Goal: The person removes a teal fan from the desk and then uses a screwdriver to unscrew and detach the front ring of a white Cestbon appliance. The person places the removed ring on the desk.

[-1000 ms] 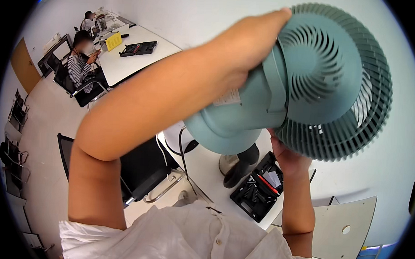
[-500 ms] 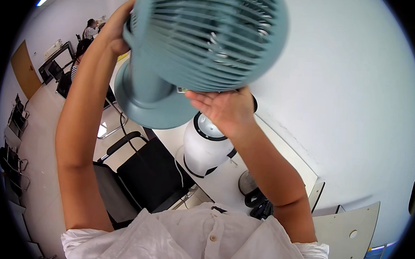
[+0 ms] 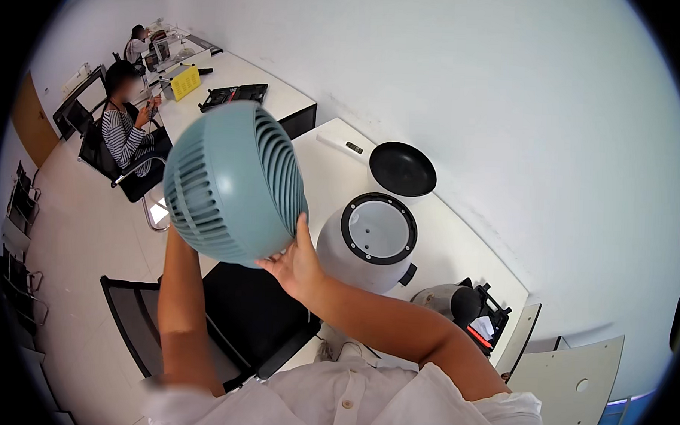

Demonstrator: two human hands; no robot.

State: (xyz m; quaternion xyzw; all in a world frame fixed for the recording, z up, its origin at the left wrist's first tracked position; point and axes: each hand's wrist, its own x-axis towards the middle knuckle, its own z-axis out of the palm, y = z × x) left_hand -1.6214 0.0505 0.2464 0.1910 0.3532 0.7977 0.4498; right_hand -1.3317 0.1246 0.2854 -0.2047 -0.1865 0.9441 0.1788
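Note:
A blue-green table fan [image 3: 225, 186] with a rounded, ribbed head is raised in front of me, left of the middle. Its grille faces right, and its base is hidden from this angle. My left forearm [image 3: 178, 289] runs up behind the fan's lower left side, where the left hand itself is out of sight. Against the lower right edge of the fan head rests my right hand [image 3: 297, 267], its thumb up along the grille and its fingers underneath. Beyond that hand, a white rounded appliance [image 3: 346, 254] with a black-rimmed open top stands on the white table [image 3: 335, 149].
A black round pan [image 3: 403, 170] lies by the wall. Grey cylindrical item [image 3: 438, 298] and black tool case [image 3: 492, 323] sit at the table's right end. Below the fan is a black chair [image 3: 254, 307]. A seated person [image 3: 126, 122] works at the left beside a yellow box [image 3: 183, 82].
The fan has come down and leftward and turned, so its base no longer shows. Both hands moved with it. My view now takes in more of the table and the seated person.

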